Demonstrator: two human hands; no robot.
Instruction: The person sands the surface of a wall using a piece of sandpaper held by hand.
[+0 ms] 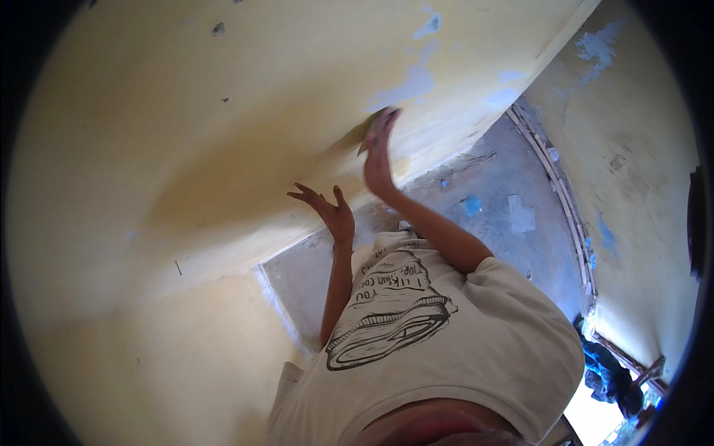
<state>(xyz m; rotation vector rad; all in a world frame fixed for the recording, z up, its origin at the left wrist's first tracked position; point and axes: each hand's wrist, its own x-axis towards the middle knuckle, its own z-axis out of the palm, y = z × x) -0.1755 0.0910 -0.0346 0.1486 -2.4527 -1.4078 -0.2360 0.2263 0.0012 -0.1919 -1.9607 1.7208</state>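
My right hand is raised flat against the yellow painted wall, slightly blurred. Under its palm is a thin brownish sheet, perhaps sandpaper, with one edge showing along the hand's left side. Pale bluish patches of worn paint lie just above the fingers. Lower and to the left, my left hand is held up with its fingers spread and nothing in it. It is near the wall, but I cannot tell whether it touches.
A nail sticks out at lower left, and a chipped hole marks the wall above. On the concrete floor lie a blue scrap and long poles along the right wall. Dark cloth hangs by a bright opening.
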